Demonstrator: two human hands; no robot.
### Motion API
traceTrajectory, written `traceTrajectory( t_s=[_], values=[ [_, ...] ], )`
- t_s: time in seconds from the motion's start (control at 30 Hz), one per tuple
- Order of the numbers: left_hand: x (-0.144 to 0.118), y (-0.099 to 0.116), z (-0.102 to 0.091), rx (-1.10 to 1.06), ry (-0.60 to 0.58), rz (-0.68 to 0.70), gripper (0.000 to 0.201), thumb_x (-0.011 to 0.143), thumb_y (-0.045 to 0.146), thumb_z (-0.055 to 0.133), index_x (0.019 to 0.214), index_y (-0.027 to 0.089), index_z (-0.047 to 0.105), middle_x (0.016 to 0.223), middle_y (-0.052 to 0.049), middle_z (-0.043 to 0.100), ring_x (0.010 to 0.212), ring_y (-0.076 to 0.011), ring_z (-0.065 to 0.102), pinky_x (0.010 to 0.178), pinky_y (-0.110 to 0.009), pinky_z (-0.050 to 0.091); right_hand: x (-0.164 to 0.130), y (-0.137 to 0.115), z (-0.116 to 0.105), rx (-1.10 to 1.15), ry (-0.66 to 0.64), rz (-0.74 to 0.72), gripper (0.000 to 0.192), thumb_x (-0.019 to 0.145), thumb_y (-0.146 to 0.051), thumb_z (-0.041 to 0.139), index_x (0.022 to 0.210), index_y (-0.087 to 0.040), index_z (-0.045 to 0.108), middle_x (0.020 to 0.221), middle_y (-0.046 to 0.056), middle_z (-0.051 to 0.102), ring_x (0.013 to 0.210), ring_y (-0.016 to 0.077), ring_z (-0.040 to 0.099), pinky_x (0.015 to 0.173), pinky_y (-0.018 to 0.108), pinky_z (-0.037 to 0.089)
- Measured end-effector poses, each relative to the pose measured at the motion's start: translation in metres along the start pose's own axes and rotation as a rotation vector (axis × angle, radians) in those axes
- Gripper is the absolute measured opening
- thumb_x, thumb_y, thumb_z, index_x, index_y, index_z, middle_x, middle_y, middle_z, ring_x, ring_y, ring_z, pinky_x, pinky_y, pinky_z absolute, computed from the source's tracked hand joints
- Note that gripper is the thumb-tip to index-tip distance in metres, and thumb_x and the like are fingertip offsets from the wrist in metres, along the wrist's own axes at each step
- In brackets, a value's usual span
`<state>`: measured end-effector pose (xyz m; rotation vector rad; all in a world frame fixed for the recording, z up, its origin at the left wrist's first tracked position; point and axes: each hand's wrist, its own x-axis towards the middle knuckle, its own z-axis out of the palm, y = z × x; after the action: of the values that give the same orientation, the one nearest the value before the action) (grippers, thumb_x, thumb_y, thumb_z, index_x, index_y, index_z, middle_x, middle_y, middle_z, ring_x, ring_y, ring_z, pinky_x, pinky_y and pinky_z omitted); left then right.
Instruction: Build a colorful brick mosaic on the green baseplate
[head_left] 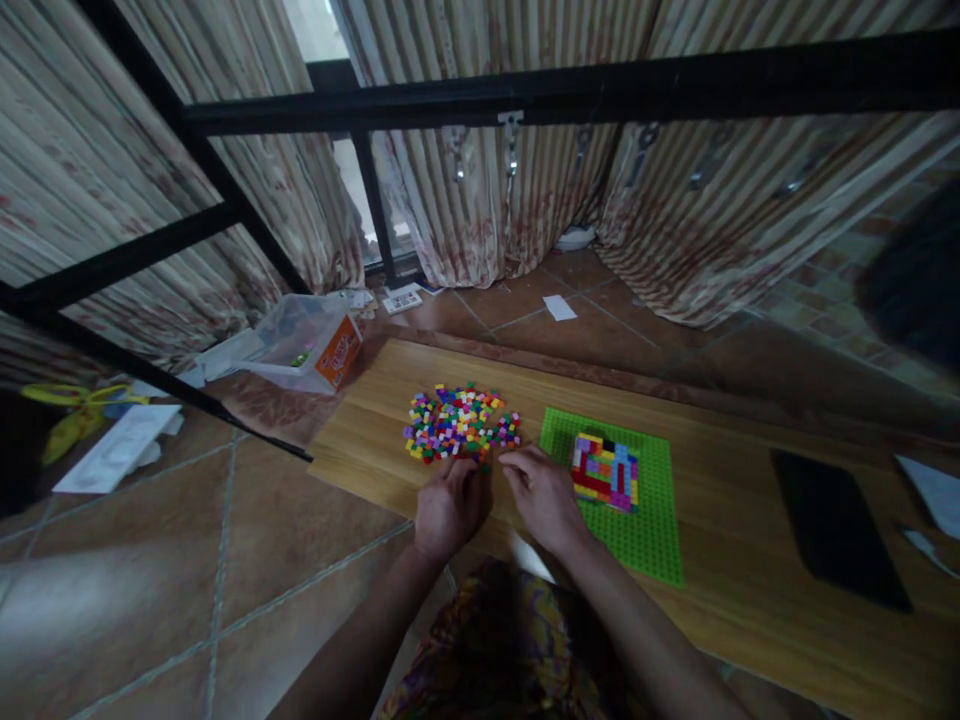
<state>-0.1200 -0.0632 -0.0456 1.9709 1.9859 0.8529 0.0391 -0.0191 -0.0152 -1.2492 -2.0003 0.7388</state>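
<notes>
A loose pile of small toy bricks in many colours lies on the wooden table. My left hand is at the pile's near edge, its fingers curled downward and closed; whatever they grip is hidden. Just right of it, my right hand has thumb and fingers pinched together, with any small piece between them too small to make out. Beyond the right hand lies a green studded baseplate. On its left part stands a low, multicoloured brick build, close to the right wrist.
A dark flat tablet-like object lies on the table's right side, with a white cable nearby. On the floor, a clear plastic box with an orange label stands past the table's left end. A black metal frame crosses before striped curtains.
</notes>
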Motion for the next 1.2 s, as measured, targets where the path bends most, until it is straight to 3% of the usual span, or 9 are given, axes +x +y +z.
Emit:
traceTrajectory(
  t_s=[0.3, 0.7, 0.83, 0.93, 1.07, 1.2],
  values=[
    [0.0, 0.004, -0.004, -0.03, 0.029, 0.036, 0.013, 0.09, 0.022, 0.047, 0.091, 0.02, 0.06, 0.085, -0.004, 0.063, 0.073, -0.0131, 0.06, 0.066, -0.022, 0.045, 0.039, -0.007, 0.024, -0.272, -0.183, -0.113, 0.028, 0.091, -0.012, 0.047, 0.101, -0.022, 0.071, 0.096, 0.006, 0.064, 0.095, 0.0192, 0.058, 0.086, 0.028, 0.044],
    [-0.002, -0.003, -0.001, -0.061, 0.017, 0.051, 0.013, 0.09, 0.023, 0.048, 0.098, 0.021, 0.059, 0.091, -0.005, 0.064, 0.077, -0.0141, 0.063, 0.067, -0.022, 0.047, 0.058, -0.016, 0.038, -0.479, -0.312, -0.05, 0.016, 0.088, -0.017, 0.054, 0.089, -0.018, 0.07, 0.101, 0.011, 0.063, 0.099, 0.0249, 0.056, 0.08, 0.032, 0.045],
    [-0.001, -0.002, -0.002, -0.059, 0.021, 0.054, 0.015, 0.089, 0.023, 0.049, 0.101, 0.021, 0.059, 0.091, -0.005, 0.064, 0.077, -0.0146, 0.064, 0.067, -0.023, 0.047, 0.047, -0.022, 0.032, -0.351, -0.188, -0.044, 0.013, 0.087, -0.016, 0.054, 0.091, -0.018, 0.067, 0.102, 0.011, 0.064, 0.101, 0.0242, 0.057, 0.085, 0.033, 0.045],
    [0.0, -0.001, -0.002, -0.054, 0.019, 0.052, 0.015, 0.09, 0.024, 0.049, 0.1, 0.021, 0.061, 0.09, -0.004, 0.065, 0.076, -0.0142, 0.064, 0.066, -0.022, 0.047, 0.027, -0.025, 0.018, -0.122, -0.077, 0.027, 0.012, 0.086, -0.016, 0.054, 0.09, -0.02, 0.065, 0.091, 0.006, 0.067, 0.087, 0.0204, 0.062, 0.08, 0.032, 0.047],
    [0.0, -0.003, 0.0, -0.009, 0.036, 0.044, 0.016, 0.091, 0.027, 0.048, 0.097, 0.021, 0.061, 0.091, -0.004, 0.067, 0.078, -0.0149, 0.064, 0.066, -0.023, 0.047, -0.013, -0.017, -0.011, 0.276, 0.04, 0.195, 0.005, 0.08, -0.023, 0.062, 0.083, -0.021, 0.066, 0.077, 0.0, 0.068, 0.07, 0.016, 0.063, 0.067, 0.027, 0.049],
    [0.001, -0.007, 0.003, 0.024, 0.057, 0.062, 0.015, 0.091, 0.027, 0.049, 0.097, 0.022, 0.062, 0.091, -0.004, 0.068, 0.078, -0.0154, 0.065, 0.065, -0.023, 0.046, -0.047, 0.012, -0.049, 0.392, 0.253, 0.364, 0.014, 0.074, -0.033, 0.07, 0.08, -0.021, 0.069, 0.076, 0.001, 0.07, 0.069, 0.0169, 0.063, 0.065, 0.028, 0.05]
  ],
)
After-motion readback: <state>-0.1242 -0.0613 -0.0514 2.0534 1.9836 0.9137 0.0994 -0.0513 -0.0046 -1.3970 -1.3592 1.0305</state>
